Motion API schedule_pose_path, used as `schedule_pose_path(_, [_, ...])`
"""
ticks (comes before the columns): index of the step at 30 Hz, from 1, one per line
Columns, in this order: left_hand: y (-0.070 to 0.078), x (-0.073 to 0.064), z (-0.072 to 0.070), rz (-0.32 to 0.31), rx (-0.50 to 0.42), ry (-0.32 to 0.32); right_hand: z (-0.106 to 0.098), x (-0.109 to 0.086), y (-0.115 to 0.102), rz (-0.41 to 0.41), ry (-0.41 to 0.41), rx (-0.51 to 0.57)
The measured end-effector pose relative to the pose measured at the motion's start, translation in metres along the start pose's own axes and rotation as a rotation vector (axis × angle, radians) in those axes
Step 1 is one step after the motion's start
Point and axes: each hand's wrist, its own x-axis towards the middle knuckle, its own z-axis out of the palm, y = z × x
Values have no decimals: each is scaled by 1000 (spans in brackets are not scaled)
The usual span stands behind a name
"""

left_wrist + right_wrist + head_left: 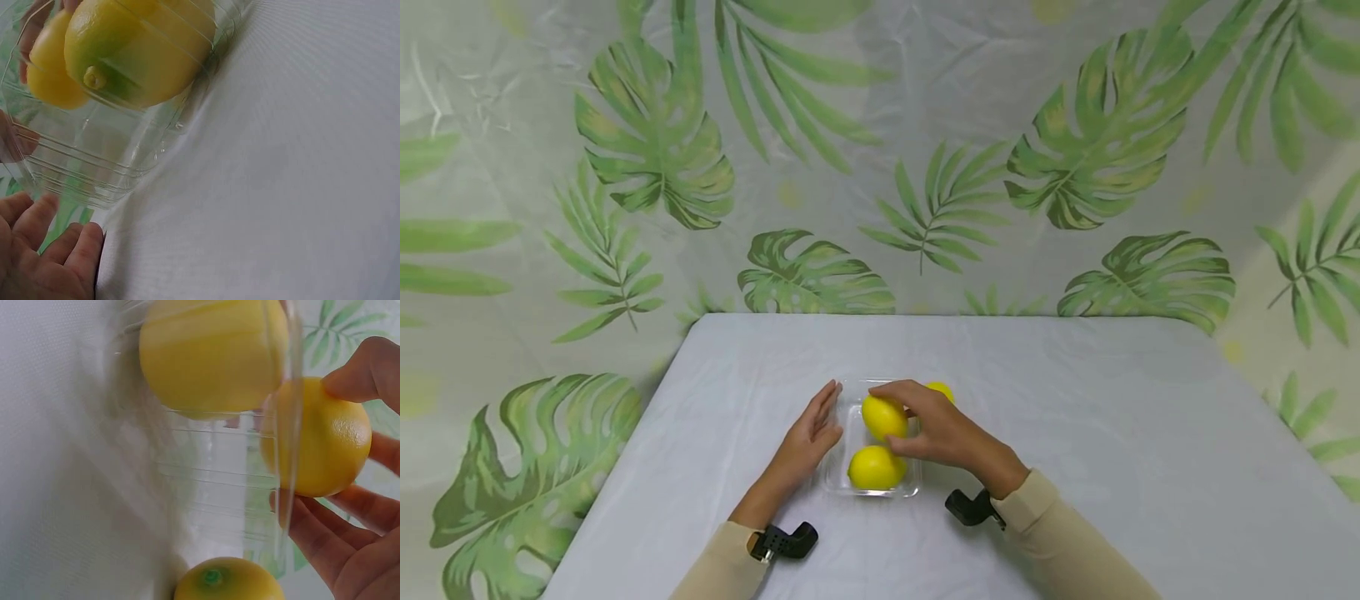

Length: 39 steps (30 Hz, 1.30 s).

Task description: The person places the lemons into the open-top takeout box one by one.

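A: I am calling the list from the fingers outward. Item one?

B: Right fingers (315, 540), clamped: they are pinching the first lemon (883, 417), thumb on its near side, the others over its far side. I am judging that this wide span is suiting a round, smooth fruit.

A: Its place?

B: It is hanging at rim level over the clear container (867, 493), its lower part showing through the wall. Whether it is touching what lies below, I cannot tell.

A: Item two?

B: Left fingers (84, 253), straight, slightly apart, gripping nothing. They are lining the container's left wall, probably as a guard against a light shell sliding; contact I am not confirming.

A: Remaining fruit?

B: Second lemon (876, 468), lying on its side in the container's near end, where the walls are likely stopping any roll. Third lemon (942, 390), sitting outside, just beyond the right side, partly hidden by the right hand.

A: Surroundings?

B: White-covered worktop (1112, 433), carrying everything; leaf-printed backdrop (1093, 125), hanging behind.
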Motion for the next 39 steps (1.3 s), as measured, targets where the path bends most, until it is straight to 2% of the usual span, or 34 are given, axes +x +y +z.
schedule_pose_path(5, [12, -1, 0, 29, 9, -13, 2, 3, 0, 17, -20, -66])
schedule_pose_path(14, [10, -2, 1, 22, 10, -22, 8, 7, 6, 32, -51, -112])
schedule_pose_path(19, [12, -2, 0, 26, 3, -18, 8, 15, 6, 51, -106, -109])
schedule_pose_path(21, [7, -1, 0, 14, -2, -10, 9, 17, 6, 60, -136, -94])
schedule_pose_path(26, [-18, 2, 1, 9, 7, 15, 14, 19, 7, 89, -171, -90])
schedule_pose_path(29, [-21, 2, 2, 31, 15, 12, 15, 20, 8, 85, -172, -110])
schedule_pose_path(34, [-5, 0, 1, 58, -25, -9, 16, 24, 10, 64, -163, -127])
schedule_pose_path(39, [11, -2, 1, 27, -23, -22, 18, 28, 11, 79, -179, -117])
